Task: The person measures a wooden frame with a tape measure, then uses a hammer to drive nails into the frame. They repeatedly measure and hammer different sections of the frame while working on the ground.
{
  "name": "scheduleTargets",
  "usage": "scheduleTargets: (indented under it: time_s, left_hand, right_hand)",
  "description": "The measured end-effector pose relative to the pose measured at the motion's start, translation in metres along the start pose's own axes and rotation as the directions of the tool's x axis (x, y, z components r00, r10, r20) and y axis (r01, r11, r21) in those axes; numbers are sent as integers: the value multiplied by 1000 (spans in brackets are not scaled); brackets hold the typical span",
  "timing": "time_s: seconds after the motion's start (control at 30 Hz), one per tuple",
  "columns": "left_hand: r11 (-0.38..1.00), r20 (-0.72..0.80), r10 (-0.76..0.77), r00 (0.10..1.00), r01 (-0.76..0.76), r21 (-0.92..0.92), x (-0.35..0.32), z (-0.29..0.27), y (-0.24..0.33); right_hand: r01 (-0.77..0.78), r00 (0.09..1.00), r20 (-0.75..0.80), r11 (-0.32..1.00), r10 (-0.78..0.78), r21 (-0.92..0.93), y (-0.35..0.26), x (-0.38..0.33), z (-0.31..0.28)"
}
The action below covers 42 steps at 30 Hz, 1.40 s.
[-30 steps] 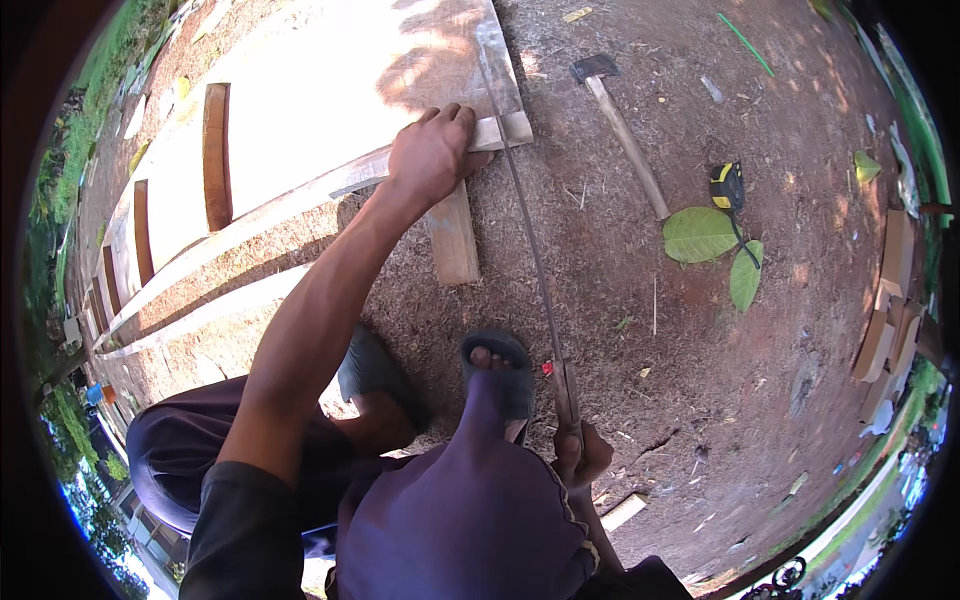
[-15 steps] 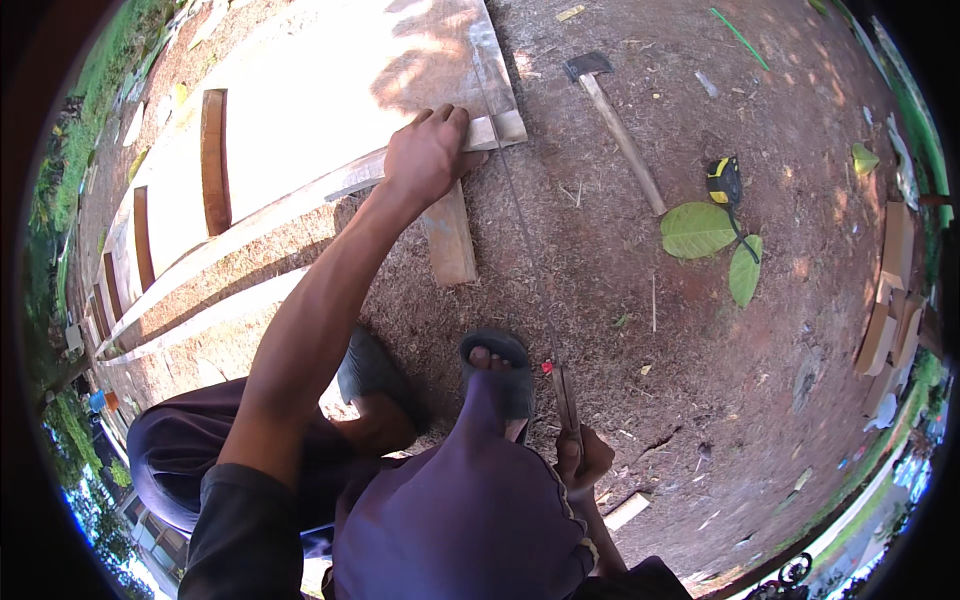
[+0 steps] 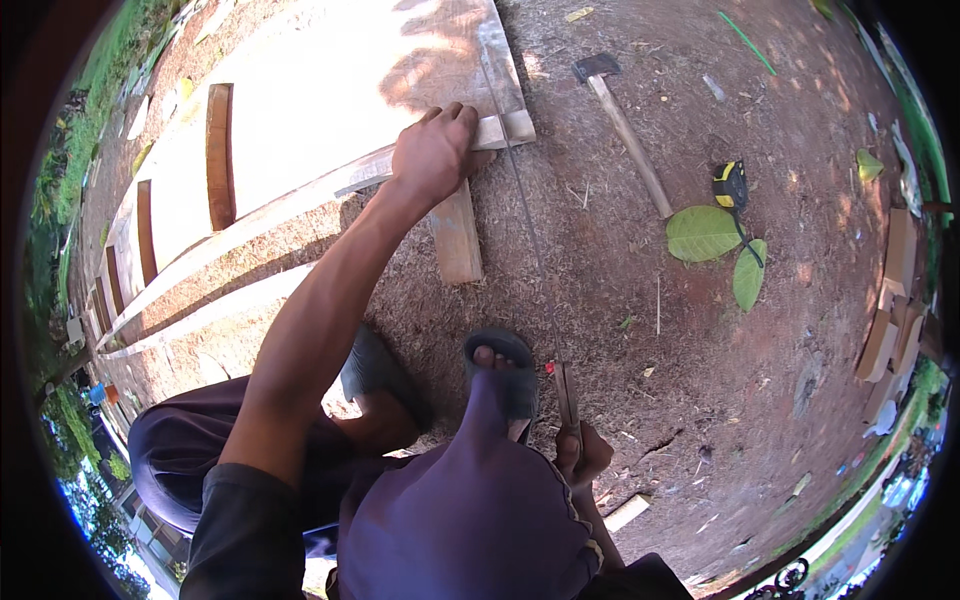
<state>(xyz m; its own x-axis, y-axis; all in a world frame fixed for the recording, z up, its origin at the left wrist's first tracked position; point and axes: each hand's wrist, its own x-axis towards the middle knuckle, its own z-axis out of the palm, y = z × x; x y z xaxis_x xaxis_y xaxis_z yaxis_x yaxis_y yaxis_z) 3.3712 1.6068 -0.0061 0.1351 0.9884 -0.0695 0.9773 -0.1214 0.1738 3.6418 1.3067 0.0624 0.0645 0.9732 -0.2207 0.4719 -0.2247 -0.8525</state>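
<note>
My left hand [image 3: 437, 153] is closed over a pale wooden strip [image 3: 492, 131], its fingers over the far side and the thumb at the near side. This strip lies along the near edge of a wide wooden panel [image 3: 300, 110]. Just right of that hand, a handsaw [image 3: 537, 245] seen edge-on crosses the strip near its end. Its thin dark blade runs back toward me to a wooden handle with a red spot beside it. My right hand [image 3: 584, 455] is wrapped around that handle, low and right of my foot. A short wooden block [image 3: 456, 238] sits below the strip.
A hammer-like tool with a wooden handle [image 3: 632, 148] lies on the ground to the right. Near it are a black and yellow tape measure [image 3: 730, 186] and green leaves [image 3: 700, 233]. Brown wooden pieces [image 3: 219, 160] stand on the panel. My sandalled foot [image 3: 502, 365] is beside the saw.
The whole view has shifted slightly, so things appear a little farther right. Both hands keep their grips, and the saw still crosses the strip at about the same place.
</note>
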Motion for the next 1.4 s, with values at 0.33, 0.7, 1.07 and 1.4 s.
scheduleTargets:
  time_s: [0.33, 0.7, 1.07, 1.4]
  left_hand:
    - [1000, 35, 16, 999, -16, -5, 3, 3, 4]
    - [1000, -66, 21, 998, -22, -21, 2, 9, 2]
    - [999, 71, -32, 997, 33, -13, -2, 0, -1]
    - [999, 170, -22, 985, 27, -27, 4, -9, 9]
  right_hand:
    - [109, 984, -155, 983, -86, 147, -19, 144, 87]
    - [63, 991, -131, 978, -37, 198, 0, 103, 70]
    - [5, 1000, -5, 1000, -5, 26, 14, 3, 8]
    - [-2, 994, -109, 969, 30, 247, -13, 124, 77]
